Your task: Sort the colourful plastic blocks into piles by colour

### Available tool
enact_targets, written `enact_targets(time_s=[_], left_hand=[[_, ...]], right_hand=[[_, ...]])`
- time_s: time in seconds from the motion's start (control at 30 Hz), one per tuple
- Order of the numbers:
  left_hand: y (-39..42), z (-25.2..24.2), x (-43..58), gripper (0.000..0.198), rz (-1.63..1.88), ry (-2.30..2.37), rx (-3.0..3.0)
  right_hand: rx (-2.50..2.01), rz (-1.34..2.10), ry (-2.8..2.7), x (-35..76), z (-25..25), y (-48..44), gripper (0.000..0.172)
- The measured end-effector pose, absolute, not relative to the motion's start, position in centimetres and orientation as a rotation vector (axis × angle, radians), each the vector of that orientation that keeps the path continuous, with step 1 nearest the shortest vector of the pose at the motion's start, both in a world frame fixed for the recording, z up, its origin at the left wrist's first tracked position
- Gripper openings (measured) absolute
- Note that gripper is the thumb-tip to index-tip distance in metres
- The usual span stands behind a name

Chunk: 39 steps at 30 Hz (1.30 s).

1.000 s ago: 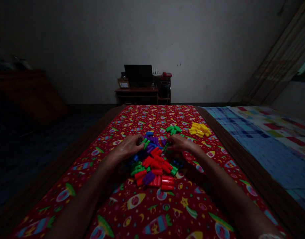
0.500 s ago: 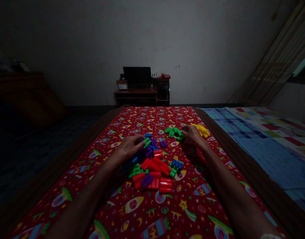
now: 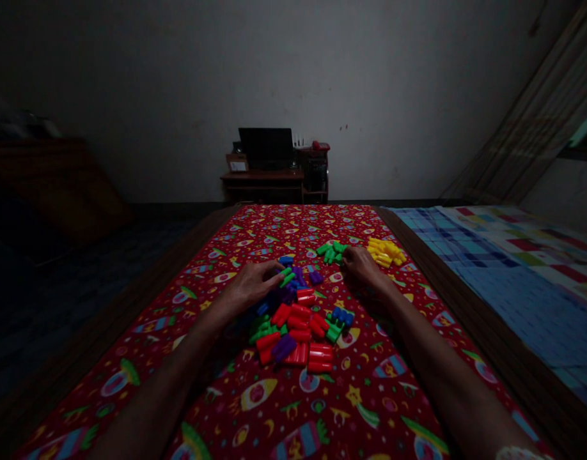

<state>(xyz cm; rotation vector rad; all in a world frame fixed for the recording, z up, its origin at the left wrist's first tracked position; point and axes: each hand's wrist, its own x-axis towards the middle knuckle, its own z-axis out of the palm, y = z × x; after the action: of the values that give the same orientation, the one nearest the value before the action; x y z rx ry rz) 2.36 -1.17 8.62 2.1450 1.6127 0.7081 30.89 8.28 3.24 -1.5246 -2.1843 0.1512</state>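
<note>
On a red rocket-print cloth (image 3: pixel 351 418): heaped red blocks (image 3: pixel 300 324); beyond that heap, purple blocks (image 3: pixel 299 276); at its right, a blue block (image 3: pixel 342 317); beyond its right side, green blocks (image 3: pixel 330 253) and, farthest right, yellow blocks (image 3: pixel 383 252).

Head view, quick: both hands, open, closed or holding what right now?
Left hand: closed, holding a green block.
Right hand: at the green pile; can't tell if open or holding anything.
</note>
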Motion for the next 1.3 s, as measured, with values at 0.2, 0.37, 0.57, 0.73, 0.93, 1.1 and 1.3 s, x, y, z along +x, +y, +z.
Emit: enact_targets(time_s=[0.2,0.37,0.57,0.73,0.93,1.1,1.3], left_hand=[[-1.6,7.9,3.9,0.034,0.731,1.52,2.091],[-1.5,7.3,4.2,0.033,0.812,1.449,2.093],[-1.1,8.0,2.7,0.031,0.694,1.523,2.247],[-3.4,8.8,3.3,0.025,0.254,1.38,2.421],[-5.1,8.9,3.8,0.025,-0.182,1.618,2.478],[-4.4,8.6,4.1,0.026,-0.232,1.513,2.449],[-3.2,8.1,3.2,0.029,-0.065,1.813,2.453]], right_hand=[[-1.003,0.65,-2.315,26.0,6.2,4.5,0.035],[-0.9,0.583,-2.378,24.2,6.4,3.4,0.024],[-1.409,0.157,-1.963,28.5,4.1,7.4,0.027],[-1.532,-0.102,-2.14,30.0,2.1,8.4,0.028],[-1.333,-0.107,-2.237,28.3,3.9,6.5,0.033],[-1.175,0.184,-2.591,25.4,7.3,2.7,0.019],[-0.893,0.635,-2.867,23.7,8.7,-0.6,0.009]])
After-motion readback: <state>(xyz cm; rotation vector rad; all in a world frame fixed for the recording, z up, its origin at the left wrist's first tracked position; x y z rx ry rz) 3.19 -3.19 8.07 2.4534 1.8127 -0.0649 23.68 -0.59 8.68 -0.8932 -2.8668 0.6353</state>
